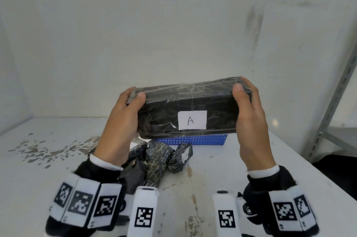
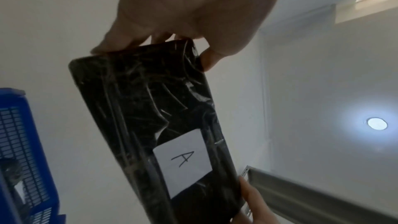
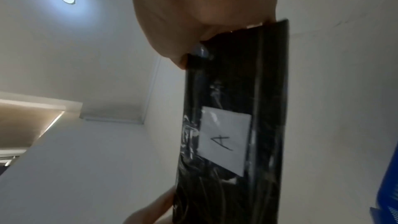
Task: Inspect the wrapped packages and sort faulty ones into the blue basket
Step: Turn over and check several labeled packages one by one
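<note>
both hands hold a long black wrapped package in the air above the desk, left hand clasping one end and right hand the other. its white label reads "a". the blue basket sits behind, smaller wrapped packages below.

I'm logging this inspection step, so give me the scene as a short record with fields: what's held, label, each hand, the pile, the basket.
held: black package, film-wrapped, lifted above the table
label: white slip marked "A", facing the person
left hand: grips the package's left end
right hand: grips its right end
pile: smaller black packages on the table below the hands
basket: blue basket behind the pile; something dark inside in the left wrist view, unclear what
fault: none clearly visible
</note>
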Available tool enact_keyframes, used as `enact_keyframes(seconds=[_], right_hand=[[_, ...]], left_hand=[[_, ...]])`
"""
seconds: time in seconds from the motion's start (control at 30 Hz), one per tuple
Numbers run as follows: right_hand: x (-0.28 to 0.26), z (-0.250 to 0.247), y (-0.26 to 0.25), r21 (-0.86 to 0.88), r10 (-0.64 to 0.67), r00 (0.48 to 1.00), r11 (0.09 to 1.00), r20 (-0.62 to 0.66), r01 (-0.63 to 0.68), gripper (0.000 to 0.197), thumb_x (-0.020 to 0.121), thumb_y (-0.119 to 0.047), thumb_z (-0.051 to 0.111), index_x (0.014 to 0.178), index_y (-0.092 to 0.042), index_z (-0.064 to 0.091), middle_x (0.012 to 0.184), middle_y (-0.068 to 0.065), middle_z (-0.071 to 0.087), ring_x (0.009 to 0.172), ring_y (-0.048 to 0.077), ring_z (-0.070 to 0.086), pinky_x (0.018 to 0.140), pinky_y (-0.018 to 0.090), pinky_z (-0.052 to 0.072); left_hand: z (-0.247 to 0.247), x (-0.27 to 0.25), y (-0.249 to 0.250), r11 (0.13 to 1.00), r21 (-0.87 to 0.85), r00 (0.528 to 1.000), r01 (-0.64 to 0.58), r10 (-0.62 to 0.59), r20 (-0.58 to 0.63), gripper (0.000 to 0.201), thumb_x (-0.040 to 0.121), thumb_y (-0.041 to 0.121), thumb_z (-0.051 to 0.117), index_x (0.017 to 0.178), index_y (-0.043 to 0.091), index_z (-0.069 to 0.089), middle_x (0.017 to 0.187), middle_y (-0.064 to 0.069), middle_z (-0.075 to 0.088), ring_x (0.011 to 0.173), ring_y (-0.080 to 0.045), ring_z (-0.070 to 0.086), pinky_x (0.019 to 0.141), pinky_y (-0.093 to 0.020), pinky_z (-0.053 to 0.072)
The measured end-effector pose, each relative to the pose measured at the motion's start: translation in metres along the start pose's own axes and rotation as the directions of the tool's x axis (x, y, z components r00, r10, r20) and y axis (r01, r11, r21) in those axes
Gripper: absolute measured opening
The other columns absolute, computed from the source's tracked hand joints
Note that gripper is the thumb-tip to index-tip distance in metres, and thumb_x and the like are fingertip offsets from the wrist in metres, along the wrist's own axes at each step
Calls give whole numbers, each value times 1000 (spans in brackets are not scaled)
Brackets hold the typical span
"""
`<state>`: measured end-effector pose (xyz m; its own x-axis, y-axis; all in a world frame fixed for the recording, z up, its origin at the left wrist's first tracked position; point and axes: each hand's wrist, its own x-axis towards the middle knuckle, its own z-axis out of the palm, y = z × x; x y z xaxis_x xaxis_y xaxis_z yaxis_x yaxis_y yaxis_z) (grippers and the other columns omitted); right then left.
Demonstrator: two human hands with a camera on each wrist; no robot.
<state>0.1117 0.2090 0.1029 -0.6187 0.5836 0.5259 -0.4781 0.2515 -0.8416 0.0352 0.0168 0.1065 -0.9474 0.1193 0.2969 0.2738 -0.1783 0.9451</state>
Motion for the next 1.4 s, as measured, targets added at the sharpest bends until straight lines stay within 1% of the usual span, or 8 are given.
enact_keyframes(seconds=[0.23, 0.43, 0.7, 0.83, 0.97, 1.2, 1.3, 1.4], right_hand=[[7, -4, 1, 44, 34, 997, 998, 75, -37, 29, 94, -44, 55, 123, -42, 56, 128, -6, 64, 120, 15, 60, 109, 44, 46], [8, -6, 5, 31, 5, 996, 999, 91, -7, 23, 103, -29, 52, 123, -39, 60, 116, -12, 66, 105, 5, 64, 92, 26, 50], [6, -6, 8, -18, -60, 994, 998, 92, 62, 12, 96, -26, 64, 108, -27, 60, 87, -19, 66, 80, -1, 64, 69, 14, 49], [1, -5, 4, -45, -103, 986, 993, 135, 110, 31, 88, -35, 72, 115, -28, 59, 95, -16, 68, 87, 2, 67, 76, 20, 54], [-2, -3, 3, -82, -120, 982, 988, 143, 132, 56, 65, -48, 80, 113, -30, 58, 99, -13, 69, 91, 6, 69, 81, 24, 56], [-6, -1, 3, -149, -145, 973, 974, 181, 173, 61, 61, -45, 90, 112, -34, 58, 113, -6, 66, 98, 7, 68, 81, 24, 58], [-7, 0, 2, -167, -154, 974, 969, 167, 182, 62, 58, -51, 90, 108, -34, 58, 110, -4, 67, 97, 9, 68, 80, 24, 58], [-8, 2, 3, -171, -153, 979, 970, 136, 175, 60, 55, -51, 91, 103, -33, 60, 105, -4, 68, 94, 10, 69, 78, 25, 58]], left_hand=[[5, -7, -2, 990, -67, 986, -126, 117, -123, 29, 104, 27, 40, 130, 22, 50, 111, 8, 63, 98, -6, 61, 99, -39, 46], [2, -5, -6, 985, -102, 989, -141, 136, -62, 28, 101, 23, 45, 129, 21, 44, 123, -5, 58, 96, -9, 62, 79, -24, 48], [-1, -8, -7, 963, 84, 966, -255, 258, -32, 59, 80, 28, 74, 128, 29, 39, 124, 0, 58, 105, -6, 63, 79, -7, 48], [-3, -13, -2, 951, 175, 963, -254, 265, -46, 72, 67, 47, 78, 126, 37, 37, 124, 5, 60, 114, -12, 59, 99, -34, 47], [-4, -18, 8, 923, 299, 963, -243, 267, -42, 83, 59, 51, 81, 127, 38, 34, 112, 17, 59, 101, -7, 62, 88, -42, 54], [-1, -20, 9, 902, 352, 957, -249, 286, -57, 92, 52, 55, 83, 122, 29, 30, 108, 11, 56, 88, -19, 63, 75, -29, 51], [0, -19, 5, 910, 333, 954, -246, 288, -84, 96, 49, 56, 83, 124, 27, 31, 104, 16, 51, 88, 0, 56, 69, -3, 41], [2, -17, 2, 911, 309, 948, -273, 310, -75, 90, 53, 53, 84, 123, 29, 33, 103, 24, 48, 91, 10, 52, 67, 2, 38]])
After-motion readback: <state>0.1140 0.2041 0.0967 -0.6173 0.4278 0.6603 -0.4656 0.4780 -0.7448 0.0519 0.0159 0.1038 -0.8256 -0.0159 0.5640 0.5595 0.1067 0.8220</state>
